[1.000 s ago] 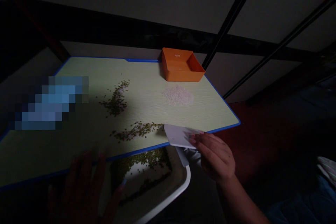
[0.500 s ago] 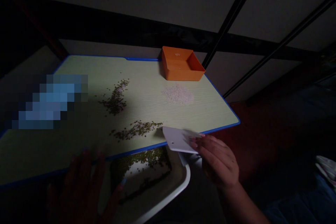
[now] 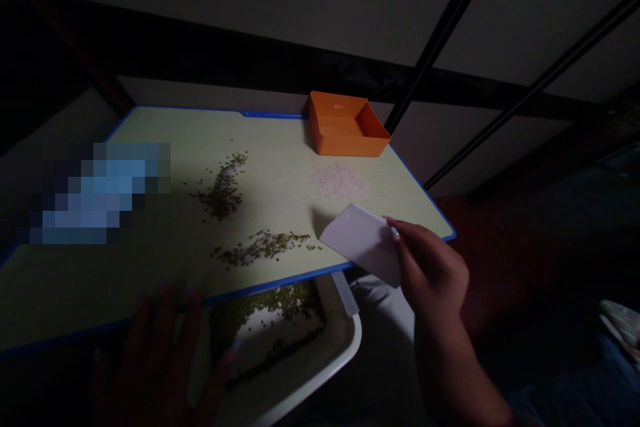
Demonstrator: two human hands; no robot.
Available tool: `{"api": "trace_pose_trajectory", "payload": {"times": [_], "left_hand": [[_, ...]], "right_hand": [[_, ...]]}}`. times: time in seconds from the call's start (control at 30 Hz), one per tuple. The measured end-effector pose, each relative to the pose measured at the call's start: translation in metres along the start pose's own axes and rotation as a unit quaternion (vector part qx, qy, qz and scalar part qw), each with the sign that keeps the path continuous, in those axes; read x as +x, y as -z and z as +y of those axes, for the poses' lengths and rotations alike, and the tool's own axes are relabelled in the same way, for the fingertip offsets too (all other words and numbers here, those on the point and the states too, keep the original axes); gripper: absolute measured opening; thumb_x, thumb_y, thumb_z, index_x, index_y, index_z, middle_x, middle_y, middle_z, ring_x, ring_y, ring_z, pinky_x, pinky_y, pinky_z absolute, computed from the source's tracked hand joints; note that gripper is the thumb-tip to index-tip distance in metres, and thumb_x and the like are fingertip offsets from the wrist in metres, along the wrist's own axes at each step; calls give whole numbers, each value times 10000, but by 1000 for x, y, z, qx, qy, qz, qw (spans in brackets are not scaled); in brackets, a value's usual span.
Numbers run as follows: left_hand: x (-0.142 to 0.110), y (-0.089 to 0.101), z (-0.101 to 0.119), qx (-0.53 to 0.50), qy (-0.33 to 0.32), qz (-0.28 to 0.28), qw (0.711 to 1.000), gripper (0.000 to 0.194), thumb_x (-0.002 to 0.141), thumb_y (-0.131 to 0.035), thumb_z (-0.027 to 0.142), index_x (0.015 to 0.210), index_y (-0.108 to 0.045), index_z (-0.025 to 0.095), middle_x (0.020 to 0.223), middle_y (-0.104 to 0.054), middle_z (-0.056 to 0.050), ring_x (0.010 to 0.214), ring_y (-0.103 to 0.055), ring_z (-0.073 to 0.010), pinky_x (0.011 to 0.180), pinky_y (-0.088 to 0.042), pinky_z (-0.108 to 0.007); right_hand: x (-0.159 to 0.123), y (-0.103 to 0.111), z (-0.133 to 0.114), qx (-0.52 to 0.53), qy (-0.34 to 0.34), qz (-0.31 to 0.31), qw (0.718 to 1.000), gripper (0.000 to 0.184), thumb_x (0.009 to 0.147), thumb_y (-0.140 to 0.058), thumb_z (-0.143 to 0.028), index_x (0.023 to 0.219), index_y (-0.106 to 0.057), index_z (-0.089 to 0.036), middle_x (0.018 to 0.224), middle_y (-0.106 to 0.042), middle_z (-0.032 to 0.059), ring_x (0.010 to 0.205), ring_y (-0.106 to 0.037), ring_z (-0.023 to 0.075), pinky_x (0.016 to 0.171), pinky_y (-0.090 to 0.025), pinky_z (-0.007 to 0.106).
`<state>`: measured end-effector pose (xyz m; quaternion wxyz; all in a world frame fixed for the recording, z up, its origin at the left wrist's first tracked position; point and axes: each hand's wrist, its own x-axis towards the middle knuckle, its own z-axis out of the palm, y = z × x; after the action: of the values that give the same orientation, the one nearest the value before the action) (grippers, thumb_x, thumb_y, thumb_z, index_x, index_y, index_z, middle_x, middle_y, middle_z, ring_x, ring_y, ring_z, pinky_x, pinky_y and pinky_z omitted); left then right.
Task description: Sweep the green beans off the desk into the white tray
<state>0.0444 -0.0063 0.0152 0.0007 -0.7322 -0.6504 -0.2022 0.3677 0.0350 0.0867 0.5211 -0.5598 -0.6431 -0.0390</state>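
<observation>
My right hand [image 3: 433, 263] pinches a flat white scraper [image 3: 363, 240] over the table's near right edge. Just left of its rounded corner lies a strip of green beans [image 3: 265, 247] mixed with pale grains. Farther back is a second pile of green beans [image 3: 220, 193], and a patch of white rice-like grains [image 3: 340, 180] lies in front of the orange box [image 3: 353, 137]. In deep shadow, my left hand [image 3: 160, 347] has its fingers spread at the near table edge, beside a white tub [image 3: 345, 347] with green beans inside.
The pale table [image 3: 280, 167] has a blue rim. A blurred-out bluish patch [image 3: 100, 193] covers its left side. Dark-framed panels [image 3: 320, 7] stand behind it. Under the near edge sits the tub; cloth [image 3: 620, 327] shows at the far right.
My right hand has raised and turned the scraper, its left end now farther up the table. A few beans lie at the strip's right end. My left hand stays put.
</observation>
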Motion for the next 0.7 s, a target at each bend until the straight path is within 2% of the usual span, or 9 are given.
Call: {"api": "trace_pose_trajectory", "payload": {"times": [0.17, 0.37, 0.5, 0.7], "left_hand": [[0, 3, 4, 1, 21, -30, 999, 726, 895, -344, 454, 1533, 0, 412, 1728, -39, -4, 1591, -53, -298, 1230, -54, -711], [-1, 1, 1, 0, 35, -45, 998, 739, 881, -356, 485, 1523, 8, 446, 1725, -71, 18, 1590, -39, -296, 1240, -51, -688], [0, 0, 1, 2, 21, -28, 999, 735, 885, -357, 473, 1524, 7, 449, 1728, -26, 32, 1589, -61, -294, 1242, -44, -683], [1, 3, 6, -7, 16, -17, 1000, 719, 899, -359, 449, 1530, -14, 436, 1726, -47, 30, 1591, -52, -269, 1243, -50, -689]], "right_hand": [[3, -4, 1, 17, -26, -18, 999, 202, 913, -622, -176, 1046, -762, -237, 953, -801, 48, 828, -765, 186, 691, -635, 299], [4, -5, -4, 27, -29, -38, 998, 217, 906, -619, -176, 1044, -770, -247, 931, -799, 43, 809, -759, 187, 655, -621, 299], [4, -5, -6, 33, -26, -41, 998, 222, 906, -618, -163, 1050, -767, -244, 945, -798, 45, 829, -758, 186, 673, -620, 299], [6, -9, -7, 37, -19, -45, 998, 212, 917, -609, -159, 1044, -761, -236, 925, -799, 35, 806, -756, 167, 657, -611, 271]]}}
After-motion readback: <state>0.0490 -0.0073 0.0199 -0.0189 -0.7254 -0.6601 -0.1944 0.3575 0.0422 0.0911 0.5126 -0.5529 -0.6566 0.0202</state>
